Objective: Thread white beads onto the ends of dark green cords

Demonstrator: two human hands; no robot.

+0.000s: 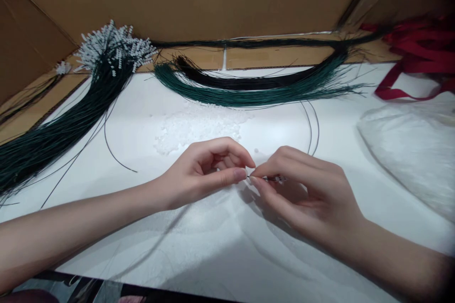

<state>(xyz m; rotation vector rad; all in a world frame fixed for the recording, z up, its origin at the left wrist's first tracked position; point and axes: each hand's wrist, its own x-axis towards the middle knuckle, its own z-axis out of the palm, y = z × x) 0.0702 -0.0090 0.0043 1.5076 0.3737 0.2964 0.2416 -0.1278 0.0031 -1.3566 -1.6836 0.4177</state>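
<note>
Just below the middle of the view, my right hand [313, 189] pinches a thin dark wire with small whitish beads [280, 179] on it, between thumb and forefinger. My left hand [209, 165] meets it fingertip to fingertip, thumb and forefinger closed around the same wire's short visible bit; the rest there is hidden by the fingers. Behind the hands lies a loose spread of small white beads [199, 125]. At the left rests a thick bundle of dark green wires [88, 99], their far ends tipped with white beads [113, 47].
A bundle of bare green wires [249, 94] curves along the back of the white table [124, 227], beside black wires [234, 80]. Red ribbon [408, 61] heaps at the back right, above a clear plastic bag [408, 151]. Cardboard walls [213, 0] close off the back.
</note>
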